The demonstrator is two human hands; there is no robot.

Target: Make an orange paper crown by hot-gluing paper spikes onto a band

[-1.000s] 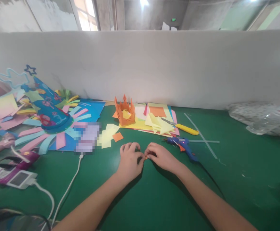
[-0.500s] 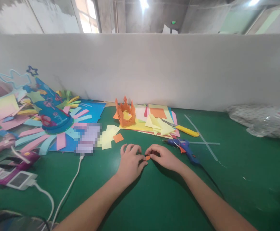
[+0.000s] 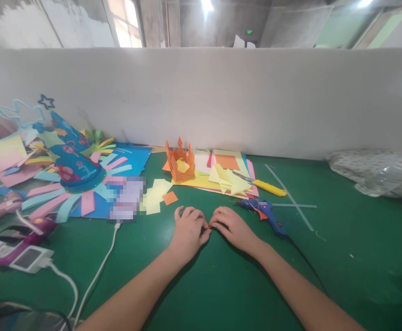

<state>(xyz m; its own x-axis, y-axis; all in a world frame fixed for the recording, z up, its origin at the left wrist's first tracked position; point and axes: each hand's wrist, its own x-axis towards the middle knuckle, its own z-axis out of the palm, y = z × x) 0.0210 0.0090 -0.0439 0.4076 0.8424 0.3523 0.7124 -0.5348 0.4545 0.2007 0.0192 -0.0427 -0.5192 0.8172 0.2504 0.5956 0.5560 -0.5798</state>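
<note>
A small piece of orange paper is pinched between my two hands, low over the green table, and mostly hidden by fingertips. My left hand grips its left side between thumb and finger. From the right, my right hand pinches the other side with thumb and forefinger. Beyond the hands stands an orange folded-paper crown. A loose orange paper square lies just past my left hand, beside pale yellow paper squares. Right of my right hand lies a blue glue gun.
A yellow utility knife rests against a stack of coloured paper. To the left are a blue cone hat, a blurred-out device with a white cable, and a purple-and-white device. A plastic bottle lies far right.
The orange paper showed briefly between my fingertips half a second ago; now my fingers close over it again. Both hands stay in nearly the same place.
</note>
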